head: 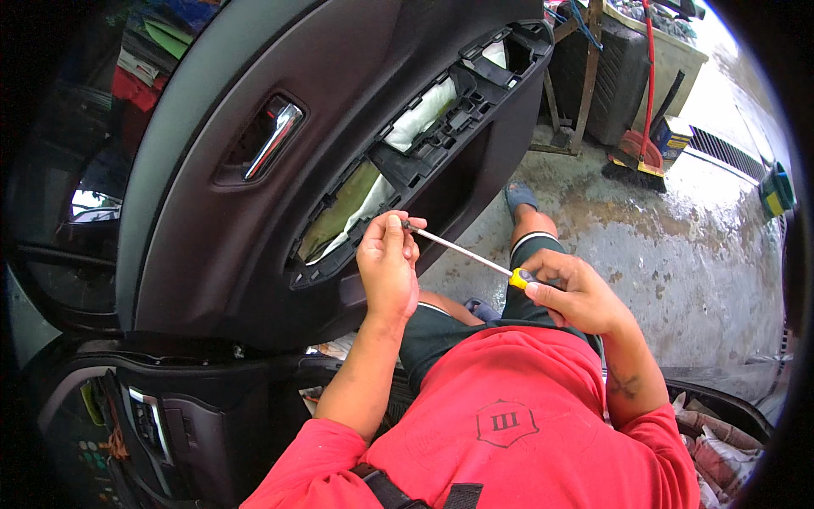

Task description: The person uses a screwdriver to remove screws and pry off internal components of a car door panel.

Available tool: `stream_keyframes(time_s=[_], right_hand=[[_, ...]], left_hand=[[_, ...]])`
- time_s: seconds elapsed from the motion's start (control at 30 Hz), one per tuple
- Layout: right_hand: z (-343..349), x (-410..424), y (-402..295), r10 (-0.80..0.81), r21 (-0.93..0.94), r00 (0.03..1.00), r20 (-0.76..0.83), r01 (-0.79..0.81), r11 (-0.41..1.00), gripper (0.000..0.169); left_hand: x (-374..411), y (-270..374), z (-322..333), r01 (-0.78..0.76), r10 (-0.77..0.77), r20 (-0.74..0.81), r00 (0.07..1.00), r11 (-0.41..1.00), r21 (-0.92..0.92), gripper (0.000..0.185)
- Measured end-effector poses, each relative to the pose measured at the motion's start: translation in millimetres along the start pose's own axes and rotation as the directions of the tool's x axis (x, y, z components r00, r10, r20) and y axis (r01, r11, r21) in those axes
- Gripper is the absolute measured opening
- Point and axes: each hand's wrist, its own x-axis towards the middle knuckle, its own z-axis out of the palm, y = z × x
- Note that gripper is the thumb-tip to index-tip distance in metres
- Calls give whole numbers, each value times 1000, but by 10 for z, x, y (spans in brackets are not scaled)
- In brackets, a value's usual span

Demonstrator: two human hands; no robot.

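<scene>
In my right hand (569, 289) is the yellow and black handle of a screwdriver (467, 253), its long metal shaft pointing up and left. The shaft's tip meets a small dark screw or fastener (407, 224) pinched between the thumb and fingers of my left hand (391, 264). Just beyond my left hand stands a dark car door panel (210, 248) with a long opening in its trim. White and greenish material (416, 121) shows through the black plastic frame of that opening. A chrome inner door handle (273, 141) sits in the panel further left.
A red-handled broom (636, 175) and dustpan stand on the wet concrete floor (636, 254) at the upper right, beside a blue and yellow box (673, 137). Behind them are a black case (607, 79) and a large bin. Another interior trim part (203, 426) lies at lower left.
</scene>
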Motion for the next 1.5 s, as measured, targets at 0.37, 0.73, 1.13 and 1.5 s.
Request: stream_keyframes(time_s=[0.37,0.73,1.13,1.5], right_hand=[[38,153,443,-80,617,951,298,-128,776,26],[399,233,401,-89,583,975,202,-47,811,28],[508,298,44,-135,319,991,8,125,940,33],[512,465,-85,-435,-88,887,-153,426,900,49]], left_hand=[[66,96,-65,-213,187,177,966,967,141,18],[161,280,10,-62,63,-3,998,983,174,15],[347,288,222,-100,144,-184,972,968,230,18],[599,515,200,-126,191,29,981,518,846,33]])
